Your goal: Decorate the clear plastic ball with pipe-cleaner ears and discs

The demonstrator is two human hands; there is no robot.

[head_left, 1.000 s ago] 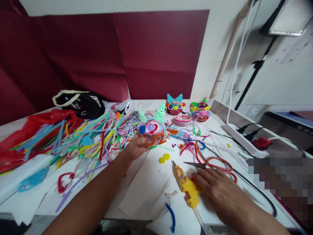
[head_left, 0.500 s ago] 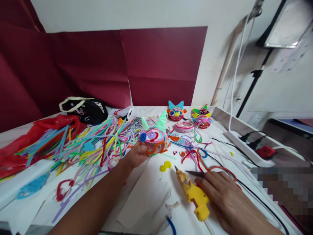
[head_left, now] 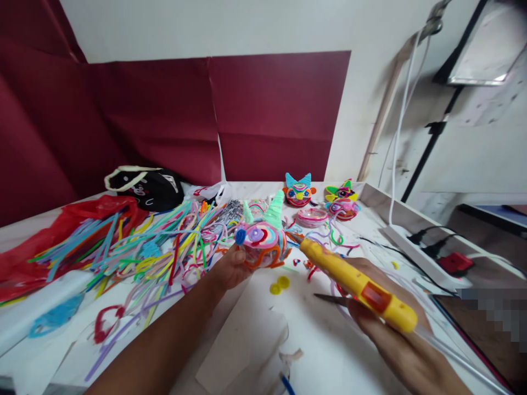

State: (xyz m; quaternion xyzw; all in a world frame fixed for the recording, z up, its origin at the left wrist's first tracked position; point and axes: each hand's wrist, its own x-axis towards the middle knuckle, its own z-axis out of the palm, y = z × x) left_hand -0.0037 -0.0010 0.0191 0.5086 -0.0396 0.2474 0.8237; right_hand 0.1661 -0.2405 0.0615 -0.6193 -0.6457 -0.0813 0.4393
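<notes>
Glue Gun Nozzle Positioned at the Horned Figure

The left hand (head_left: pixel 230 267) grips the lower side of a rounded, multicoloured figure of fuzzy strips (head_left: pixel 267 236) with mint-green horns (head_left: pixel 274 210). The figure is located mid-table, tilted. The right hand (head_left: pixel 387 343) is closed around a yellow plastic glue gun (head_left: pixel 341 270). The nozzle points at the figure's right side; contact cannot be confirmed. A dark, pointed metal blade (head_left: pixel 331 299) lies beneath the right hand.

Containers:
- Red thin plastic bag (head_left: pixel 78 211), far left: carries a bundle of blue, purple, orange and green fuzzy strips (head_left: pixel 78 238). A loose pile of strips (head_left: pixel 181 236) spreads beside it.
- Black fabric bag with cream handles (head_left: pixel 152 189), rear left: contents cannot be seen.
- White plastic bag with red print (head_left: pixel 208 192), beside the black bag: contents cannot be determined.

The white power strip (head_left: pixel 415 255), at right, holds black plugs (head_left: pixel 432 248) and a red plug (head_left: pixel 455 264). Two yellow discs (head_left: pixel 283 282) lie on the white table (head_left: pixel 321 340) in front of the figure.
</notes>
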